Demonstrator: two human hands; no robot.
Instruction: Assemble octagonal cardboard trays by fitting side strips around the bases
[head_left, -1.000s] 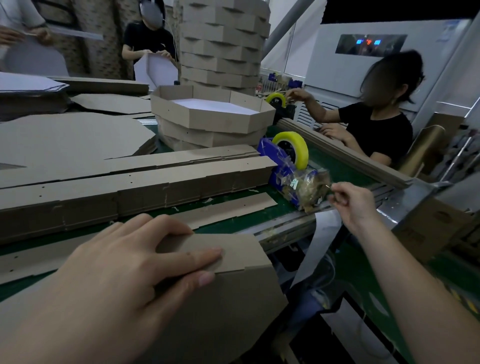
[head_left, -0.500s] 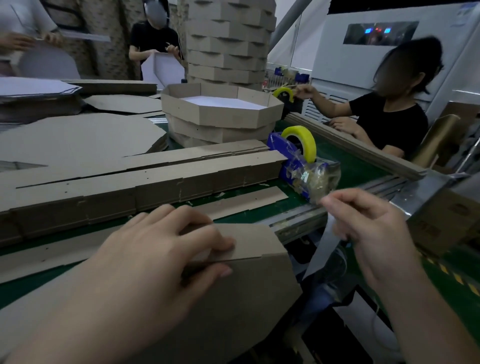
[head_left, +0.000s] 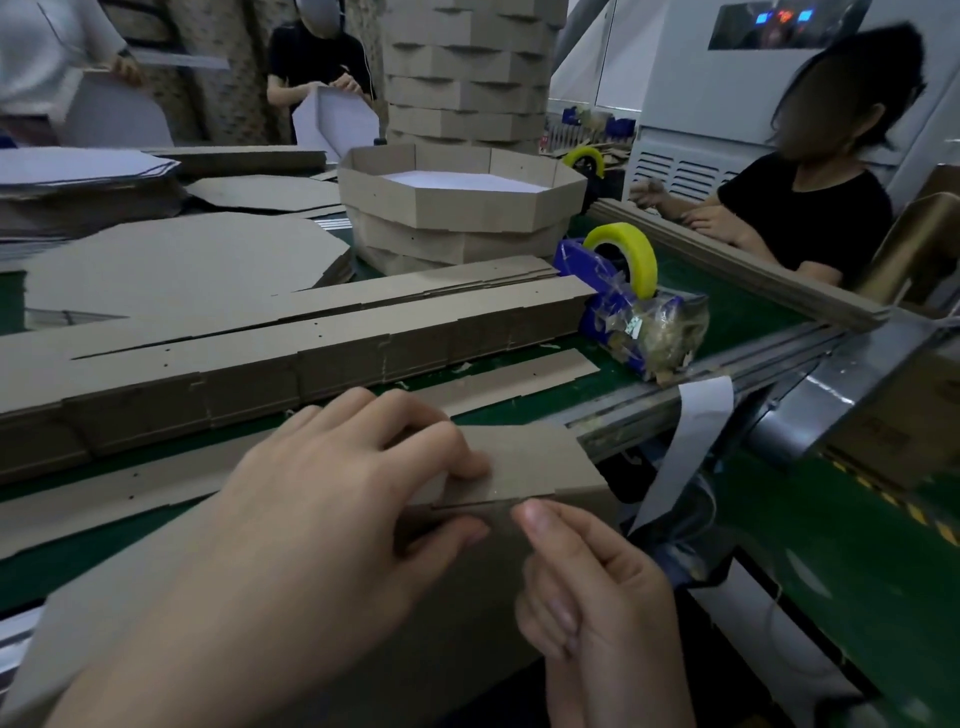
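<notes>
Head view: the left hand (head_left: 322, 519) grips the side strip (head_left: 524, 462) against the edge of the octagonal base (head_left: 457, 623), with 4 fingers curled over the strip's top panel and the thumb pressed on the base just below the seam. The right hand (head_left: 597, 587) sits just right of it. Its thumb tip touches the seam and its other fingers are curled; I cannot tell whether they hold anything, such as a piece of tape. The base hangs partly off the near edge of the surface (head_left: 727, 312), tilted toward the person.

The step appears to be closing the strip's end onto the base corner. To do it well, the left hand should probably keep the strip's edge flush along the seam, leaving no gap, while the right thumb works outward toward the corner just beyond it. Pressing on the fold line rather than mid-panel should avoid creasing the board. The tape dispenser (head_left: 613, 306) stands well beyond the right hand, with the stacked spare strips (head_left: 311, 358) beyond the left.
</notes>
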